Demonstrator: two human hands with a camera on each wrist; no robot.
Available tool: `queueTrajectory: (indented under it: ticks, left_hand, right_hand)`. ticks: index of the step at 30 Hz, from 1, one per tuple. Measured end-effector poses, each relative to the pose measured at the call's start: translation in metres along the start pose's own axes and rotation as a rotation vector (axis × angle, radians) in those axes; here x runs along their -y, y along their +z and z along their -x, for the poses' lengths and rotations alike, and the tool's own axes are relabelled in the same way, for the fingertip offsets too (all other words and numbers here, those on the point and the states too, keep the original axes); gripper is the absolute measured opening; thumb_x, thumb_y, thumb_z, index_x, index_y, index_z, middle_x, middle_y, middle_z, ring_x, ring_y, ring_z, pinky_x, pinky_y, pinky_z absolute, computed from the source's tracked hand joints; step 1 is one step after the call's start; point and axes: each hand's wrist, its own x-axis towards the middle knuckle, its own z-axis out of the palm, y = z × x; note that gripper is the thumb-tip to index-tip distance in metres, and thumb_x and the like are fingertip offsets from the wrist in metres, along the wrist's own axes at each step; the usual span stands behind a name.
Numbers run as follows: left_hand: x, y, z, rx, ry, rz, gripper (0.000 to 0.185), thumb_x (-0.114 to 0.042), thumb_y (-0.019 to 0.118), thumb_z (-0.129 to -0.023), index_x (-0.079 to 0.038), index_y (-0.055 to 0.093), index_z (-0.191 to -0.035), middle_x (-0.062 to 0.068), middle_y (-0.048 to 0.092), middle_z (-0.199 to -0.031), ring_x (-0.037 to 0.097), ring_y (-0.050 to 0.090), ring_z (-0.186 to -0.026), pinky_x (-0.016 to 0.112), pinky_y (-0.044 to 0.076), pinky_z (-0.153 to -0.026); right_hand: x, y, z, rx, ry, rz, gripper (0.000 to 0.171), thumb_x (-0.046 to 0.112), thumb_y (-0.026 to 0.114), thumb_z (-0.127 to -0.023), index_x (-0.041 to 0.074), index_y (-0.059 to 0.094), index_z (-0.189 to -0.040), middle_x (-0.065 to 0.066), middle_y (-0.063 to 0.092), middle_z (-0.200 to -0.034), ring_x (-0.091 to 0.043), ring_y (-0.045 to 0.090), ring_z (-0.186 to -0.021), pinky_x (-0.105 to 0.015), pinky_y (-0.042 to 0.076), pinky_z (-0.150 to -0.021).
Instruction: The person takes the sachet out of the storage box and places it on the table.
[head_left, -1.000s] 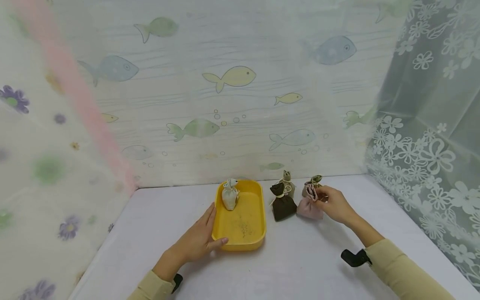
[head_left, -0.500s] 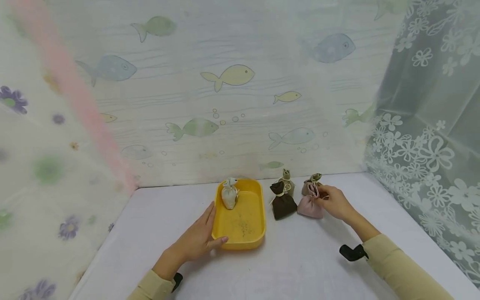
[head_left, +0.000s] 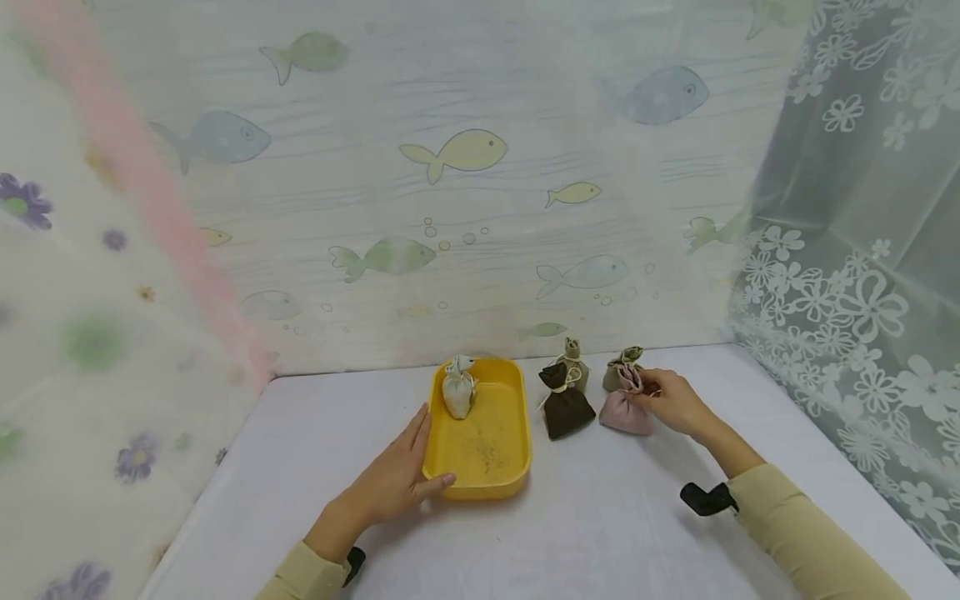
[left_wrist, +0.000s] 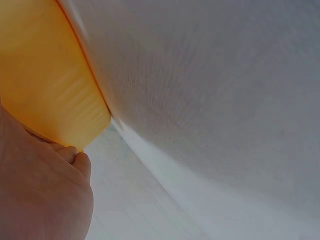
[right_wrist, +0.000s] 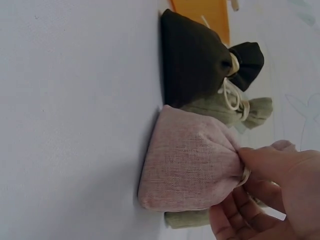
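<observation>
A: A pale counter [head_left: 600, 517] sits inside a booth of sheer curtains printed with fish and flowers. Where are the hands?

B: The right hand [head_left: 672, 402] pinches the gathered neck of the pink pouch [head_left: 625, 412], thumb and fingers closed on it at the drawstring; the wrist view shows the grip plainly [right_wrist: 272, 172]. The pouch's base is on the counter, just right of the dark brown pouch [head_left: 565, 408]. Two olive pouches [head_left: 574, 365] stand just behind them.

A: And the left?

B: The left hand [head_left: 401, 482] lies flat with straight fingers against the near left edge of the yellow tray [head_left: 495, 483], thumb along its front wall. A cream pouch [head_left: 458, 393] stands in the tray's far left corner.

A: How would you handle the pink one well?

B: I'd judge it best to keep the pinch right at the tied neck, so the soft body hangs below, and to draw it straight up clear of the brown pouch touching its side, while the flat hand steadies the tray.

A: Anything unclear?

B: The second olive pouch is mostly hidden behind the pink one. The specks on the tray floor are too small to identify, and the left wrist view shows only tray wall and thumb.
</observation>
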Motion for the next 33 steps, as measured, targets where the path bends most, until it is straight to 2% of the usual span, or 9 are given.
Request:
queueTrajectory:
  ticks: [6,10,16,21,28,33]
  left_hand:
    - [0.000,0.000,0.001,0.018,-0.005,0.000,0.108,-0.067,0.055,-0.097,0.002,0.005,-0.163,0.015,-0.002,-0.172,0.030,0.013,-0.157,0.048,0.022,-0.124]
    - [0.000,0.000,0.001,0.018,-0.003,-0.005,0.107,-0.066,0.055,-0.097,0.003,0.006,-0.162,0.015,-0.002,-0.172,0.030,0.013,-0.157,0.048,0.021,-0.125]
    - [0.000,-0.002,0.000,0.011,0.007,0.016,0.107,-0.064,0.057,-0.097,0.003,0.005,-0.162,0.014,-0.003,-0.171,0.029,0.011,-0.157,0.047,0.020,-0.125]
    - [0.000,-0.001,0.000,0.009,0.013,0.013,0.107,-0.065,0.057,-0.097,0.003,0.006,-0.162,0.014,-0.002,-0.171,0.029,0.012,-0.157,0.047,0.020,-0.125]
    - [0.001,-0.001,0.000,0.004,0.012,0.014,0.107,-0.065,0.056,-0.097,0.002,0.006,-0.162,0.014,-0.002,-0.172,0.029,0.013,-0.157,0.048,0.022,-0.124]
    - [0.001,-0.001,0.000,0.010,0.005,0.015,0.108,-0.067,0.055,-0.097,0.002,0.005,-0.163,0.013,-0.003,-0.172,0.028,0.013,-0.157,0.047,0.021,-0.125]
  right_hand:
    - [0.001,-0.002,0.008,-0.051,0.007,0.023,0.039,0.012,0.074,-0.093,-0.012,0.064,-0.123,-0.024,0.067,-0.113,-0.035,0.065,-0.097,-0.035,0.054,-0.074]
    - [0.001,-0.006,0.017,-0.071,0.013,0.038,0.040,0.012,0.076,-0.092,-0.011,0.064,-0.123,-0.027,0.065,-0.118,-0.037,0.064,-0.099,-0.039,0.055,-0.077]
    - [0.006,-0.010,0.027,-0.077,0.002,0.069,0.037,0.012,0.076,-0.093,-0.010,0.065,-0.121,-0.023,0.066,-0.115,-0.034,0.063,-0.098,-0.040,0.055,-0.079]
    - [0.020,-0.012,0.035,-0.070,-0.019,0.067,0.032,0.012,0.076,-0.093,-0.007,0.068,-0.117,-0.020,0.068,-0.113,-0.034,0.063,-0.099,-0.036,0.056,-0.077]
    - [0.043,-0.009,0.038,-0.036,-0.086,0.029,0.024,0.007,0.074,-0.093,-0.005,0.070,-0.113,-0.013,0.070,-0.107,-0.029,0.065,-0.097,-0.031,0.055,-0.076]
    - [0.060,-0.005,0.035,-0.022,-0.146,0.001,0.024,0.004,0.073,-0.092,-0.005,0.070,-0.114,-0.013,0.070,-0.106,-0.026,0.065,-0.095,-0.034,0.055,-0.079]
